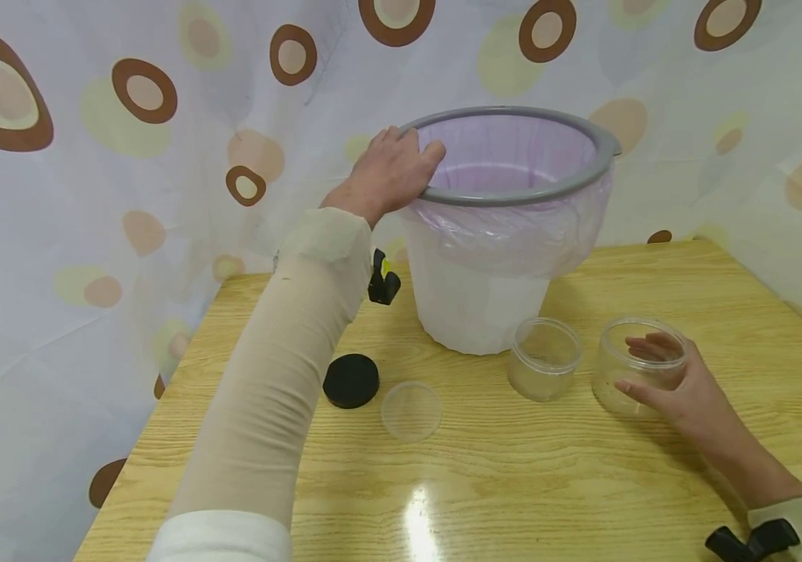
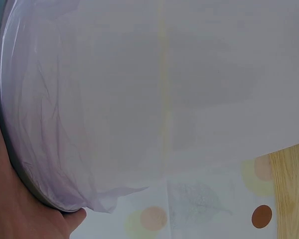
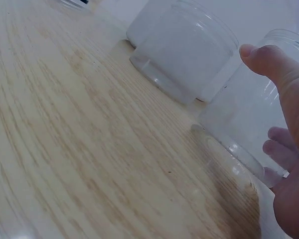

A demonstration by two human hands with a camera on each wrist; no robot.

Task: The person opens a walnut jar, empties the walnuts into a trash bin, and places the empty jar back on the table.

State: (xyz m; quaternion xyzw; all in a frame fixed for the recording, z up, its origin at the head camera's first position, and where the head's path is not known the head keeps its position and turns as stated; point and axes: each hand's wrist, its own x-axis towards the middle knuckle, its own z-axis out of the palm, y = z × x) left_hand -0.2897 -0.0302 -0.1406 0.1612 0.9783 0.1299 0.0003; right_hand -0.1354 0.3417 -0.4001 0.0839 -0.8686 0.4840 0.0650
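My left hand grips the grey rim of a white trash bin at its left side. A thin purple bin liner covers the bin's inside and folds down over its outer wall. With thumb and fingers on opposite sides, my right hand holds a clear, lidless jar at the table's right. In the right wrist view the held jar has its base at the tabletop. Just left of it stands a second clear open jar, between it and the bin.
A round black lid and a clear disc lie side by side on the wooden table, left of the jars. Behind the table hangs a white curtain with brown and yellow ovals.
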